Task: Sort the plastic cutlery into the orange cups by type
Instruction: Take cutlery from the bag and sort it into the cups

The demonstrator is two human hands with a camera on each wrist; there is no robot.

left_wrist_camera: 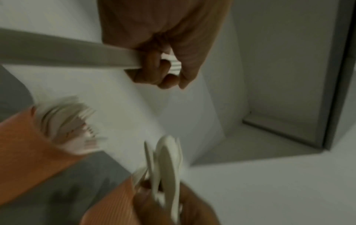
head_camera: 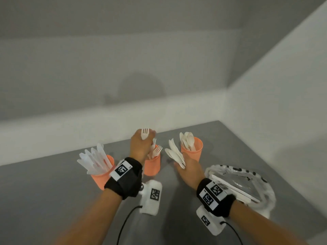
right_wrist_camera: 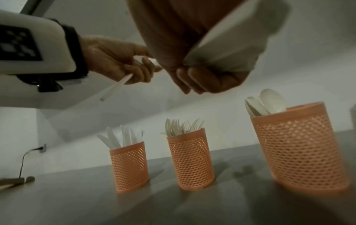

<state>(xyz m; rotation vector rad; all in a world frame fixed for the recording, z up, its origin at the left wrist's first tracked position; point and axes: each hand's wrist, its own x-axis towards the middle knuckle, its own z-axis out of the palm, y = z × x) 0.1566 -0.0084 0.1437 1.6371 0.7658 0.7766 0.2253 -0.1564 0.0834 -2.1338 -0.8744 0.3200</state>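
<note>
— What do the hands hold?

— I see my left hand (head_camera: 140, 147) pinching one white fork (head_camera: 145, 133) above the middle fork cup (head_camera: 152, 165). My right hand (head_camera: 190, 167) is curled around a bundle of cutlery (head_camera: 175, 153), probably spoons, beside the spoon cup (head_camera: 192, 149).

— And the knives?

— They stand in the left knife cup (head_camera: 102, 175) on the grey table (head_camera: 53, 191).

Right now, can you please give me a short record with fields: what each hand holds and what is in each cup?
left hand: holds one white plastic fork above the middle cup
right hand: grips a bundle of white plastic spoons
left orange mesh cup: knives
middle orange mesh cup: forks
right orange mesh cup: spoons
surface: grey table
</note>
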